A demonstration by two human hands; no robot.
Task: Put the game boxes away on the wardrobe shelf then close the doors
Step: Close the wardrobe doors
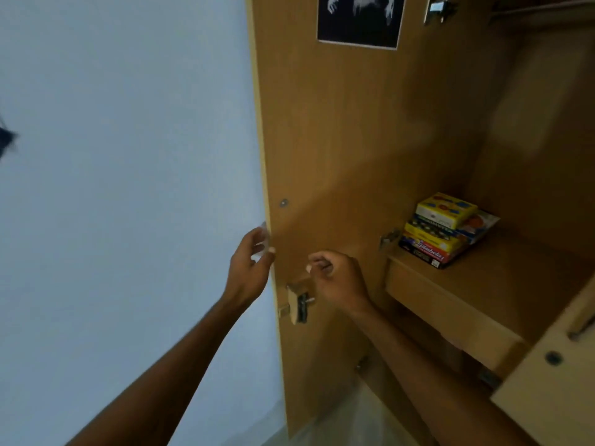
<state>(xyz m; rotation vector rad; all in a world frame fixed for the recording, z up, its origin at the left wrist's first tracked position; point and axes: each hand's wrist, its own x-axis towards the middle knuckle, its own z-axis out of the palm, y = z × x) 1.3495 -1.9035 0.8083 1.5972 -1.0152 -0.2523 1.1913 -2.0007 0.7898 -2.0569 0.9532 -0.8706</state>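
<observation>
Several game boxes (442, 231) lie stacked on the wardrobe shelf (502, 284), a yellow one on top. The left wardrobe door (338, 140) stands open, its inner face towards me. My left hand (249, 268) curls around the door's outer edge, with fingers on a handle hidden behind that edge. My right hand (338, 278) hovers loosely curled in front of the inner face, just above the lock block (299, 302), holding nothing. The corner of the right door (547, 381) shows at the lower right, also open.
A pale blue wall (128, 188) fills the left. A dark poster (360, 19) is stuck high on the door's inside. A metal hinge (438, 8) sits near the top. A hanging rail (541, 8) runs above the shelf.
</observation>
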